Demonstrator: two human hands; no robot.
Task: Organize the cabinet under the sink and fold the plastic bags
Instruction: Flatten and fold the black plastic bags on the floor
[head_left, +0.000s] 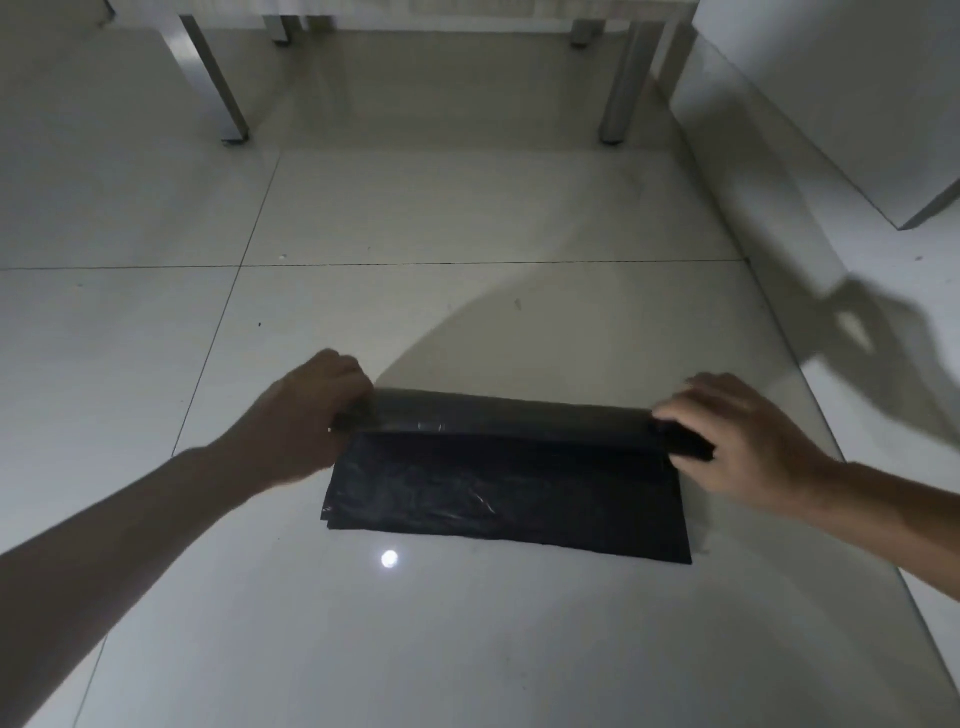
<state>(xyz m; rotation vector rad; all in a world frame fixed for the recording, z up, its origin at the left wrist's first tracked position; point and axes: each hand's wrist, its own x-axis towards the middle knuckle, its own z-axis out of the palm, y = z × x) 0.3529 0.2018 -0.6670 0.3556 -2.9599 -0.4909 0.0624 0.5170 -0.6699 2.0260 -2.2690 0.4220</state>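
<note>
While gripped by two hands (311, 410) (737, 441): one bag (498, 493)

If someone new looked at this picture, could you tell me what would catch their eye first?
First, the black plastic bag lying on the pale tiled floor in the lower middle, its far edge lifted into a fold. The left hand and the right hand each hold one end of that fold. Metal table legs stand beyond.
</note>
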